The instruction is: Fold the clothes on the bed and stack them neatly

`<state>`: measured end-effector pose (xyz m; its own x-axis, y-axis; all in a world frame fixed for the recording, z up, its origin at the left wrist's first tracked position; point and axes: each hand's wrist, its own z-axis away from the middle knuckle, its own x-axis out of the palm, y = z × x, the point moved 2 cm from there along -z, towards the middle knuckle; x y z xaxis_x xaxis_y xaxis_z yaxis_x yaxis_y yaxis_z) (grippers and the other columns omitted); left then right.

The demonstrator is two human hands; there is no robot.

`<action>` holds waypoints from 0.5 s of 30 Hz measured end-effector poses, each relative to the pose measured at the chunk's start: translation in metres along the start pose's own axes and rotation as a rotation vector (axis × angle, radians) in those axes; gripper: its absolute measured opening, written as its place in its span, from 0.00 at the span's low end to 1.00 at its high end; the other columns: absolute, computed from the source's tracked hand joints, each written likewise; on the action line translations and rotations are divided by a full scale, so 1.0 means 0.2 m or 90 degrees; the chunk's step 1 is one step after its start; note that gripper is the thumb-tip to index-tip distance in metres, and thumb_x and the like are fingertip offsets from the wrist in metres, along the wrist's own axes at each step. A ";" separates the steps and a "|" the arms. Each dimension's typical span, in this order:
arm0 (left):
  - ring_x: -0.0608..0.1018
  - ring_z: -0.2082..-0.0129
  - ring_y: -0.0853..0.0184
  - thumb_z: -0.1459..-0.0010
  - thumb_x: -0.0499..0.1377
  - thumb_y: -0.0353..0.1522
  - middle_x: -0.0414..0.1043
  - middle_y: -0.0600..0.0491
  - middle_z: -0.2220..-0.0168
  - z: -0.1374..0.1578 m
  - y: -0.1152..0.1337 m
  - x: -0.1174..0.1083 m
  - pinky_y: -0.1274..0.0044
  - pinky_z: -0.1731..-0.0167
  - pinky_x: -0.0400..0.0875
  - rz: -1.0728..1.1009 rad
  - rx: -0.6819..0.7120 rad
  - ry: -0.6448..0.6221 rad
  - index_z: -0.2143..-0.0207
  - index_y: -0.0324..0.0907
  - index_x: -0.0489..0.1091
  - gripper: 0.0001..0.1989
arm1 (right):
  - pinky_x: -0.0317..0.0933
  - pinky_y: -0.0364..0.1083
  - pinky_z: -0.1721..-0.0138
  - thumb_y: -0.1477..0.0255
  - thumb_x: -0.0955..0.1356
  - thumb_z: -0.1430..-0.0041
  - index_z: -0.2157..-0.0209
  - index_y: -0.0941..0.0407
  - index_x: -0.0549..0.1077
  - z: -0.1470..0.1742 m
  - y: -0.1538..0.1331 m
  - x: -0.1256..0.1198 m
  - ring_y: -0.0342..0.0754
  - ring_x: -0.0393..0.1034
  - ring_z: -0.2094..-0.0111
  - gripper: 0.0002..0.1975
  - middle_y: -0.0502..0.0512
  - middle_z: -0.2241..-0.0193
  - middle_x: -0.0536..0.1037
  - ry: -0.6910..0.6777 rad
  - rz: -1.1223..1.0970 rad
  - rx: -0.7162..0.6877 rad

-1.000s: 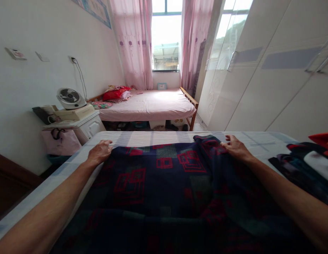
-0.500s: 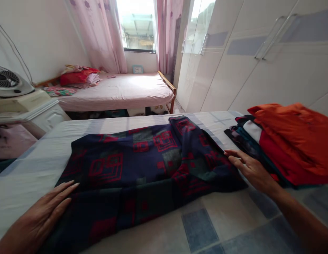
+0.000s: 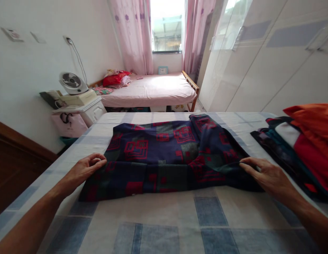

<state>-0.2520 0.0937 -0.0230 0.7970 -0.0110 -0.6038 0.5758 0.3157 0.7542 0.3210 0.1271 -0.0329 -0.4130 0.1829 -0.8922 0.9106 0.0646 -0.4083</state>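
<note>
A navy shirt with red and green square patterns lies spread across the bed, its near part folded over and a sleeve laid across its right side. My left hand pinches the left edge of the shirt between thumb and fingers. On the opposite side, my right hand grips the right edge, thumb and forefinger pressed together on the cloth. Just beyond my right hand sits a stack of folded clothes, orange and red on top with dark pieces beneath.
The bed's checked sheet shows around the shirt. A second bed with pink bedding stands by the window. At left are a fan on a cabinet and a pink bag. White wardrobe doors line the right.
My left hand has gone from lying flat on the shirt to pinching its left edge. My right hand has closed on the right edge. The view has turned left.
</note>
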 end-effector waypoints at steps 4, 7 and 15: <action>0.79 0.65 0.59 0.55 0.62 0.49 0.78 0.51 0.66 0.06 -0.06 -0.03 0.73 0.70 0.74 0.025 -0.113 0.018 0.58 0.42 0.68 0.27 | 0.58 0.46 0.76 0.53 0.60 0.45 0.65 0.50 0.73 0.00 -0.05 -0.02 0.47 0.66 0.79 0.18 0.48 0.81 0.71 0.040 -0.056 0.065; 0.79 0.65 0.57 0.54 0.61 0.48 0.78 0.50 0.64 0.12 -0.08 -0.02 0.69 0.68 0.76 0.068 -0.097 -0.014 0.62 0.44 0.70 0.21 | 0.55 0.44 0.77 0.56 0.59 0.43 0.65 0.51 0.71 0.00 -0.09 -0.02 0.45 0.63 0.81 0.17 0.47 0.83 0.67 0.064 -0.068 0.062; 0.78 0.70 0.55 0.48 0.52 0.48 0.73 0.55 0.73 0.15 -0.11 0.06 0.63 0.70 0.75 -0.127 0.049 0.309 0.65 0.50 0.63 0.14 | 0.61 0.46 0.67 0.60 0.60 0.43 0.61 0.53 0.71 -0.04 -0.05 -0.01 0.50 0.71 0.70 0.15 0.53 0.71 0.77 0.089 -0.062 0.025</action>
<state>-0.2491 0.0580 -0.0395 0.5046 0.3829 -0.7738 0.7339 0.2817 0.6180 0.3119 0.1345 -0.0256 -0.4907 0.3125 -0.8133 0.8637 0.0509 -0.5015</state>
